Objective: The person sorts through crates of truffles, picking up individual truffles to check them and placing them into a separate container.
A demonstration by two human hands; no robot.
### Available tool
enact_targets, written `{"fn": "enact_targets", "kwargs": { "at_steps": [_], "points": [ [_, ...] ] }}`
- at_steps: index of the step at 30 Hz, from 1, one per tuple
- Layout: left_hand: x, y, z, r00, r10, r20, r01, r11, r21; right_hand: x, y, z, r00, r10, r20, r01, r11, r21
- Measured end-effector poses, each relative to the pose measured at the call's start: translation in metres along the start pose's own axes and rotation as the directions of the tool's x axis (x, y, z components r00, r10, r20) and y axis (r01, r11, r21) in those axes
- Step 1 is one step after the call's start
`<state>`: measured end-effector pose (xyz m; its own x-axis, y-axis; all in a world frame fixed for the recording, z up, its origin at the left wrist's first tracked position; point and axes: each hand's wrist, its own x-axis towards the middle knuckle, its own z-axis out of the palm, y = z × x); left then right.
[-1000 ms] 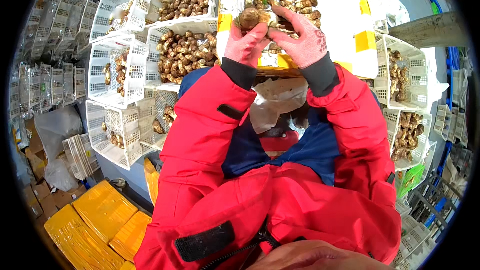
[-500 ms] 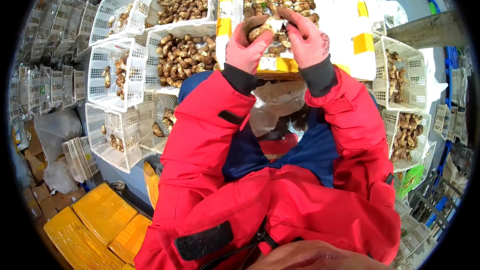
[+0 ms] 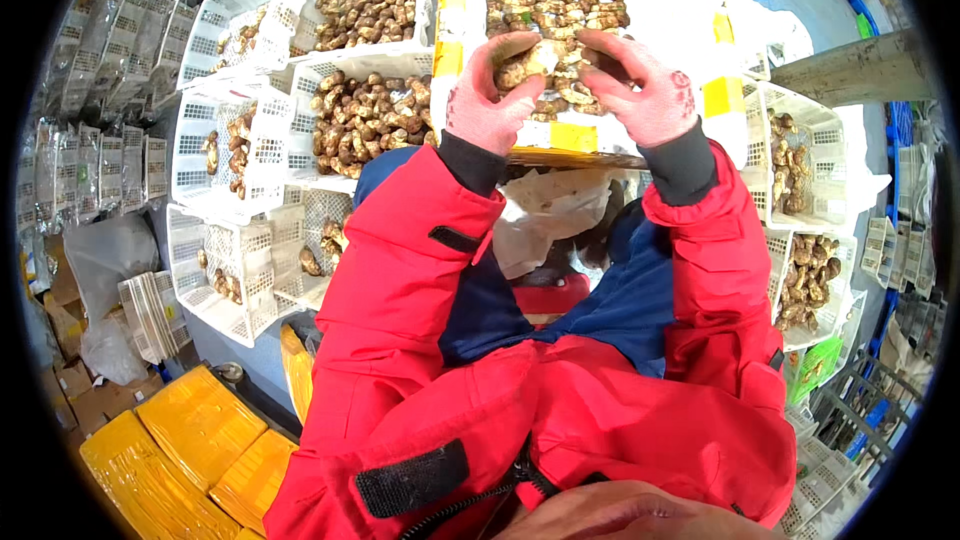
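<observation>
My left hand [image 3: 487,100], in a pink glove, is closed around a pale, brown-flecked mushroom [image 3: 530,64]. Its thumb lies below the mushroom and its fingers curl over the top. To the right, my right hand [image 3: 645,90], gloved the same way, has thumb and fingers curved apart with nothing visible between them. Both hands are over a white foam box [image 3: 690,60] patched with yellow tape. Inside it, brown-and-cream mushrooms [image 3: 560,5] lie packed in rows, partly hidden by my hands.
White slatted baskets of mushrooms flank the box: a fuller basket [image 3: 370,120] at left, others [image 3: 805,280] at right. A thick grey post [image 3: 850,68] juts in at far right. Yellow-wrapped packages [image 3: 200,430] lie at lower left, near plastic bags [image 3: 110,260].
My right hand has drawn away to the right from the mushroom, and its fingers have spread. The left hand keeps the mushroom and has shifted slightly left.
</observation>
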<state>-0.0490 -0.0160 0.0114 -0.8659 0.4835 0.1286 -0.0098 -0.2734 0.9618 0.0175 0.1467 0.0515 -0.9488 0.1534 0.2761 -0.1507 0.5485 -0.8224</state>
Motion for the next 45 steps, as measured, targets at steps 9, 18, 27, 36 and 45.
{"fn": "enact_targets", "kwargs": {
  "at_steps": [9,18,27,36,45],
  "points": [
    [-0.006,-0.006,0.003,0.996,-0.011,0.090,0.005,0.998,0.061,-0.003,0.009,0.021,0.981,-0.195,-0.024,0.165,0.885,-0.435],
    [-0.001,-0.010,-0.006,0.977,-0.213,0.013,0.198,0.880,-0.431,0.008,0.024,0.000,0.889,0.442,0.118,-0.376,0.560,0.738],
    [0.006,-0.021,-0.015,0.929,-0.368,-0.048,0.245,0.706,-0.664,-0.002,-0.012,0.006,0.967,0.192,0.166,-0.200,0.979,0.037],
    [-0.003,-0.015,-0.001,0.975,-0.214,-0.060,0.181,0.921,-0.346,-0.002,0.008,0.034,0.994,-0.009,-0.113,-0.019,0.970,-0.243],
    [-0.002,-0.023,-0.009,0.930,-0.368,0.012,0.272,0.666,-0.694,0.004,0.009,0.024,0.947,0.316,-0.055,-0.301,0.934,0.194]
  ]
}}
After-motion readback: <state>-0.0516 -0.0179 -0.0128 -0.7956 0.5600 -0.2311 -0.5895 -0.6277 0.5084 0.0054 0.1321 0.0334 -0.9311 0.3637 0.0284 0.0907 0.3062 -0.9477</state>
